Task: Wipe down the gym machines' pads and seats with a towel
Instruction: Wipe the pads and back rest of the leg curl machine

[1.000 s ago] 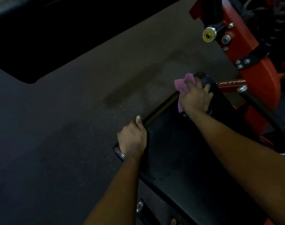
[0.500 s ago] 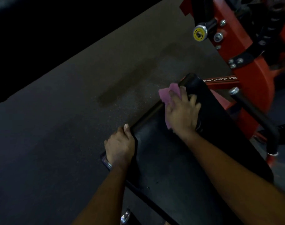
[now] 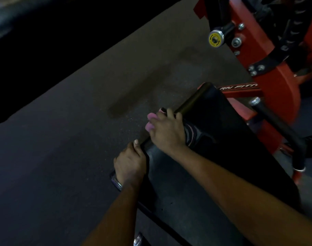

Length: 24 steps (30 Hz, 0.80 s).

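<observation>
Fingers curled round the pink towel, my right hand is scrubbing the rolled edge of the black pad; just behind it, my left hand is clamping the same edge, likely steadying the pad against the push.

Towel on pad's L edge; frame behind pad, to R.

Gym, from what I see on the head feed: red steel machine frame with bolted plates and a yellow-capped knob, and a black padded seat in front of it. White lettering on a red beam reads "RN FITN", cut off at both ends. Dark speckled floor all round, with a black tube handle just beside the seat.
</observation>
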Tool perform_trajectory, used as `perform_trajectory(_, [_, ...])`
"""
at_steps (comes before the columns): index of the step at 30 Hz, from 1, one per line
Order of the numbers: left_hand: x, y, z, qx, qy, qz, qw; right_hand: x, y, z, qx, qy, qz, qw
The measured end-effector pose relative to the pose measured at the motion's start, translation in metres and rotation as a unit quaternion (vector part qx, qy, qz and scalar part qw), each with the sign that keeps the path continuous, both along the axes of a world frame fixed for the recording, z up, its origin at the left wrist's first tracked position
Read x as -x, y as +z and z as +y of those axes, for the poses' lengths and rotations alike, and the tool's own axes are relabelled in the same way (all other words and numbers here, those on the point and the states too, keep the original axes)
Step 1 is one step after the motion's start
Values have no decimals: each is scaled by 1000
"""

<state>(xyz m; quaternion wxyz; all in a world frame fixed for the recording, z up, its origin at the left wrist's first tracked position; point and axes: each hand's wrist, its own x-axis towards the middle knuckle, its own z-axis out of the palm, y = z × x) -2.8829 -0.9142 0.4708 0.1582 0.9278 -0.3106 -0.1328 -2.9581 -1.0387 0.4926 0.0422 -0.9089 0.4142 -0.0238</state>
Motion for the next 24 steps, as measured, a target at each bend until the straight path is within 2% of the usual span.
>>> perform_trajectory(3, [-1, 1, 1, -2, 6, -1, 1000, 12, 1, -31, -12, -31, 4, 999])
perform_trajectory(9, [2, 3, 2, 18, 9, -8, 1000, 44, -4, -131, 2, -185, 8, 983])
perform_trajectory(12, [3, 4, 2, 15, 7, -8, 1000, 68, -6, -165, -9, -220, -12, 975])
perform_trajectory(15, [2, 3, 2, 16, 10, -5, 1000, 70, -10, -148, 5, -243, -54, 968])
perform_trajectory(18, [3, 3, 1, 20, 18, 3, 1000, 79, -18, -100, 21, -312, -105, 944])
perform_trajectory(21, [3, 3, 0, 14, 23, 2, 1000, 89, -27, -58, 27, -344, -89, 934])
perform_trajectory(24, [3, 5, 0, 14, 12, 5, 1000, 88, -27, -75, 12, -348, -55, 936])
